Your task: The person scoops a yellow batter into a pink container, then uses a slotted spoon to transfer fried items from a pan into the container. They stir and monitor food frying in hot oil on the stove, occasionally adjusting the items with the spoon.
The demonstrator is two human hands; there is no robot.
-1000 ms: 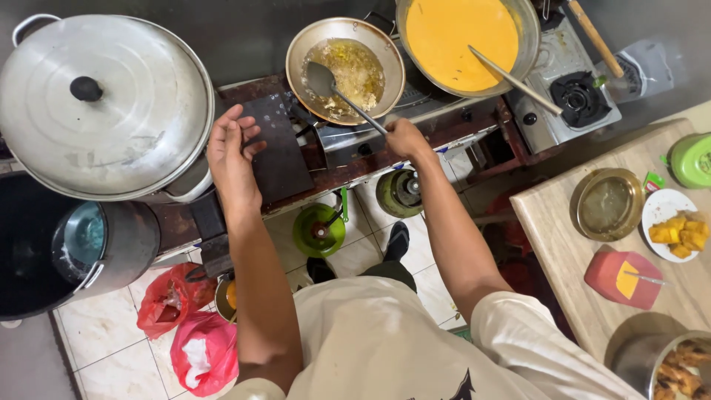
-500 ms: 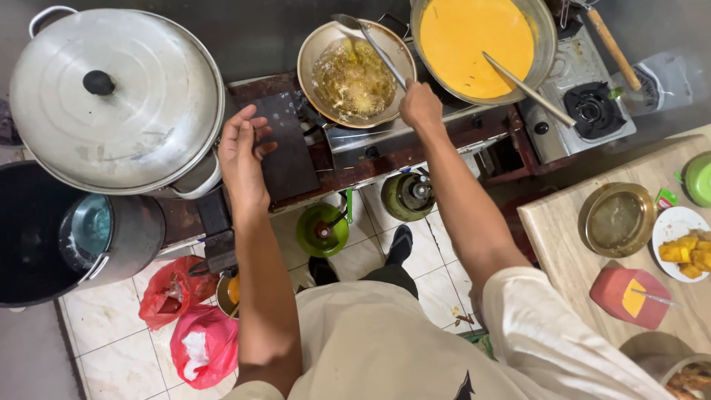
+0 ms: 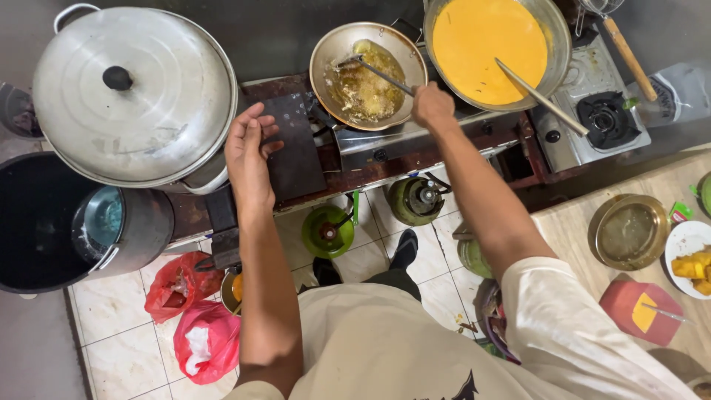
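Spatula over dark stove counter

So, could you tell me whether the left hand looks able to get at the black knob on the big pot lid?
Probably yes: the left hand is empty beside the lid, nothing between it and the knob.

The big bowl of orange batter is cut off by the top edge. The spoon's handle end is hidden inside the right hand. The plate runs off the right edge, holding perhaps fried pieces.
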